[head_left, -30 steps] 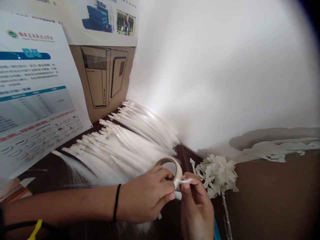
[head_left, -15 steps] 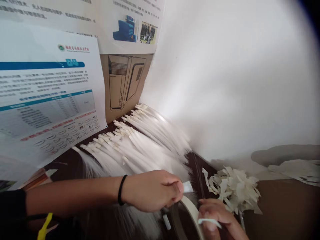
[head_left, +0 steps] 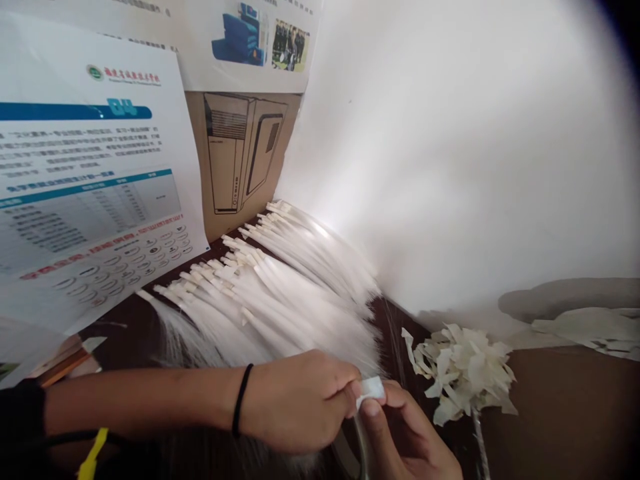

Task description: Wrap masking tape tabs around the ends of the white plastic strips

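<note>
My left hand is closed around a bundle of fine white fibres, whose loose ends hang below the hand. At the bundle's tip, beyond my fingers, sits a white strip of tape. My right hand pinches that strip between thumb and forefinger, close against the left fingertips. Beneath both hands, a tape roll is partly hidden. Many similar white fibre bundles, their ends wrapped in tape, lie in rows on the dark table behind.
To the right stands a clump of crumpled pale tape strips on a thin stick. A white wall rises behind. Printed posters and a cardboard panel border the left side. A yellow tag hangs near my left sleeve.
My right hand has moved up and left, bringing its small tape piece to the tip of the bundle. The left hand stays closed in nearly the same place. The view has shifted slightly.
</note>
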### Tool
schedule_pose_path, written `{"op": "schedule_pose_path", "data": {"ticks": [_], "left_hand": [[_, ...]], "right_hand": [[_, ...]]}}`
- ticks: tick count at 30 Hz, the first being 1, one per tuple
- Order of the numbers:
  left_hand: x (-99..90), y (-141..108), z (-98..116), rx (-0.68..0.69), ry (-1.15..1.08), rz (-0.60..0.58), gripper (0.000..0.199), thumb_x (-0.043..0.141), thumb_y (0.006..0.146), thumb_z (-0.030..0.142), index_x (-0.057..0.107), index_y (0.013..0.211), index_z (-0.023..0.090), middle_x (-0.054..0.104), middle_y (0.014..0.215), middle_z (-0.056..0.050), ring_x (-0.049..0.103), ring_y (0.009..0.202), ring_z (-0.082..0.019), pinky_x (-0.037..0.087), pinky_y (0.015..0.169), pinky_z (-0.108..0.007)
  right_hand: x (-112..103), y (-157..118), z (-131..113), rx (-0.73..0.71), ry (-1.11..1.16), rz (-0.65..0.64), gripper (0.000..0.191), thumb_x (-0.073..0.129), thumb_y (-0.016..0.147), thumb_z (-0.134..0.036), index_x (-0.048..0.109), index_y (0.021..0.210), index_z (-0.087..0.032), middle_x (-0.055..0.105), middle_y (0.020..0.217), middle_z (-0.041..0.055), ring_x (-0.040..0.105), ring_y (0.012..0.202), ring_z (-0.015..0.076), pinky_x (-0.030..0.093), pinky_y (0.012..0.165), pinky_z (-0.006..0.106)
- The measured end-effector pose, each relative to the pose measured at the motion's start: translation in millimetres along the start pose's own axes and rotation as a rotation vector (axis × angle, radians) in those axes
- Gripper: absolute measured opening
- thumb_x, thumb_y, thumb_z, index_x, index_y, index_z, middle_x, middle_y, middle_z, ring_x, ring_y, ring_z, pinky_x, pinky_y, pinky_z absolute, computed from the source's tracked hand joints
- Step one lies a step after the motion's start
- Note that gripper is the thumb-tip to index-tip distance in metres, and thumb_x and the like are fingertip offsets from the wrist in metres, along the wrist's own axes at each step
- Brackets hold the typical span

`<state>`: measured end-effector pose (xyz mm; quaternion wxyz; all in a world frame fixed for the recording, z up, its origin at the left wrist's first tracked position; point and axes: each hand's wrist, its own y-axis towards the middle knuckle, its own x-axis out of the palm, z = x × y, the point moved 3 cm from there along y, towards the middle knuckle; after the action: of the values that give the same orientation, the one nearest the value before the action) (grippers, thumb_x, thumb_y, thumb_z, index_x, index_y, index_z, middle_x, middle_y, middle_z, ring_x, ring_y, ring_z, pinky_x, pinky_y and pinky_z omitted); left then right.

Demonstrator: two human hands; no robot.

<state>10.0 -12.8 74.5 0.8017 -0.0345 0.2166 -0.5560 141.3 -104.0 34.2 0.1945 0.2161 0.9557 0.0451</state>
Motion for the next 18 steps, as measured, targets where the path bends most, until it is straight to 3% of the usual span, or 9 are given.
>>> {"op": "schedule_pose_path", "data": {"ticks": [3, 7, 13, 18], "left_hand": [[0.5, -0.1, -1.8, 0.023, 0.061, 0.047, 0.023, 0.038, 0.091, 0.025, 0.042, 0.070, 0.017, 0.046, 0.059, 0.004, 0.040, 0.050, -0.007, 0.029, 0.048, -0.018], [1.5, 0.2, -3.9, -0.009, 0.113, 0.090, 0.022, 0.037, 0.091, 0.027, 0.043, 0.072, 0.018, 0.049, 0.059, 0.002, 0.040, 0.049, -0.008, 0.027, 0.045, -0.019], [3.9, 0.9, -1.7, 0.043, 0.168, 0.101, 0.024, 0.035, 0.092, 0.028, 0.042, 0.071, 0.018, 0.048, 0.057, 0.001, 0.039, 0.046, -0.008, 0.025, 0.044, -0.020], [4.3, 1.1, -2.0, 0.098, 0.241, 0.083, 0.021, 0.035, 0.091, 0.024, 0.040, 0.071, 0.018, 0.048, 0.058, 0.000, 0.037, 0.046, -0.009, 0.023, 0.045, -0.021]], "right_hand": [[1.1, -3.8, 6.8, 0.058, -0.027, 0.022, 0.018, 0.065, 0.078, -0.034, 0.067, 0.073, -0.017, 0.068, 0.072, 0.0034, 0.064, 0.062, 0.0137, 0.050, 0.059, 0.018], [1.1, -7.7, 9.5, 0.083, -0.023, 0.164, 0.021, 0.067, 0.076, -0.037, 0.065, 0.070, -0.017, 0.066, 0.068, 0.0023, 0.062, 0.059, 0.0123, 0.049, 0.058, 0.017], [3.0, -4.9, 6.2, 0.042, -0.040, 0.114, 0.021, 0.065, 0.077, -0.037, 0.066, 0.070, -0.017, 0.066, 0.066, 0.0024, 0.062, 0.058, 0.0121, 0.049, 0.056, 0.016], [7.5, -5.4, 3.8, 0.041, -0.015, 0.217, 0.023, 0.066, 0.077, -0.037, 0.064, 0.067, -0.017, 0.064, 0.062, 0.0015, 0.060, 0.054, 0.0107, 0.048, 0.054, 0.015]]}}
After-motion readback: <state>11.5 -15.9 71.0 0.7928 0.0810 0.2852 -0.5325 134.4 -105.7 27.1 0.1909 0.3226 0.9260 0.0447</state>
